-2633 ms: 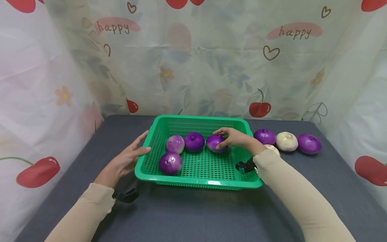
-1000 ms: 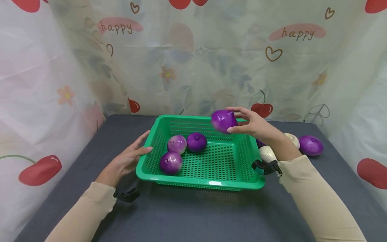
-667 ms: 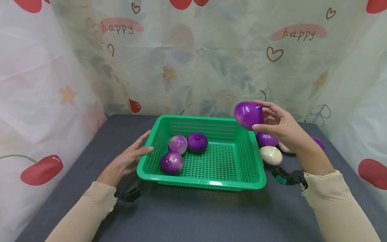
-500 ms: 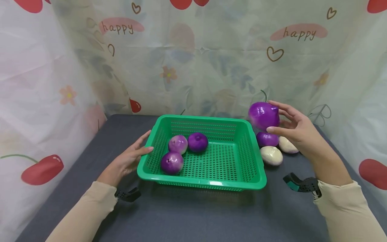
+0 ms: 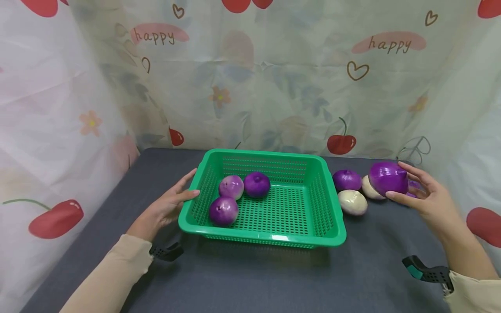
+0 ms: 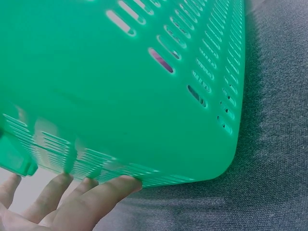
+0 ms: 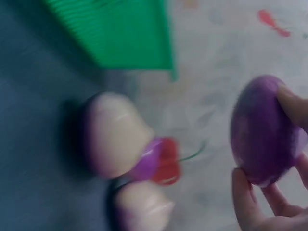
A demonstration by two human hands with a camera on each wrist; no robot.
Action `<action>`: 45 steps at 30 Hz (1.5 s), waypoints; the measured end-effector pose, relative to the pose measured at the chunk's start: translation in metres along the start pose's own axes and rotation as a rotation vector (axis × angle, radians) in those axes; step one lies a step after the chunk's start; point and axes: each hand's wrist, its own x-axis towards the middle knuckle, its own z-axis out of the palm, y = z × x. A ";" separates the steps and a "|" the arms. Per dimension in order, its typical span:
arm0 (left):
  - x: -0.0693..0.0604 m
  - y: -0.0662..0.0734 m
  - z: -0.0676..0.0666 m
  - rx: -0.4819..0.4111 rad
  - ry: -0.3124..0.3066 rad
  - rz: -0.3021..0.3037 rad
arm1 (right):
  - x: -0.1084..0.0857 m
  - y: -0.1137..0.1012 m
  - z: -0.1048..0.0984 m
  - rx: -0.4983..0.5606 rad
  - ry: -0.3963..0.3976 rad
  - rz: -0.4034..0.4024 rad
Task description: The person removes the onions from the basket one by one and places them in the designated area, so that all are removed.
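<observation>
My right hand (image 5: pixel 440 208) holds a purple onion (image 5: pixel 387 177) between thumb and fingers, to the right of the basket and in front of other onions. In the right wrist view, the held onion (image 7: pixel 264 130) sits between the fingertips. My left hand (image 5: pixel 164 209) touches the left end of the green basket (image 5: pixel 258 237), fingers extended; in the left wrist view the fingers (image 6: pixel 96 197) rest against the basket wall (image 6: pixel 106 125). Inside the basket's left half lie three onions: a light purple one (image 5: pixel 231 187), a dark purple one (image 5: pixel 256 184) and one nearer the front (image 5: pixel 223 211).
Right of the basket on the dark tabletop (image 5: pixel 250 282) lie a purple onion (image 5: pixel 347 180), a white onion (image 5: pixel 352 202) and another white onion (image 5: pixel 369 189) partly covered by the held one. Purple shows behind my right fingers. A patterned curtain (image 5: pixel 262 87) stands behind and at the sides.
My right hand has lifted the purple onion out of the basket, carried it right past the rim and lowered it near the other onions. My left hand stays at the basket's left end.
</observation>
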 end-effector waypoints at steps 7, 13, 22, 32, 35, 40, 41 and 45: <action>-0.001 0.000 0.001 -0.007 0.000 -0.006 | -0.003 0.042 0.008 -0.110 0.013 0.138; -0.001 0.000 0.002 -0.003 0.004 -0.007 | -0.004 0.060 0.014 -0.117 0.031 0.177; -0.001 0.000 0.002 -0.005 0.010 -0.009 | -0.004 0.075 0.016 -0.131 0.032 0.230; -0.001 0.000 0.002 0.001 0.012 -0.008 | -0.004 0.081 0.016 -0.206 -0.058 0.266; -0.001 0.001 0.002 -0.002 0.012 -0.008 | -0.004 0.081 0.016 -0.203 -0.086 0.267; -0.001 0.001 0.002 0.001 0.016 -0.006 | -0.002 0.081 0.015 -0.190 -0.111 0.276; -0.001 0.001 0.002 0.001 0.017 -0.007 | -0.001 0.081 0.015 -0.186 -0.117 0.278; -0.002 0.001 0.001 -0.002 0.018 -0.007 | 0.001 0.081 0.014 -0.186 -0.138 0.268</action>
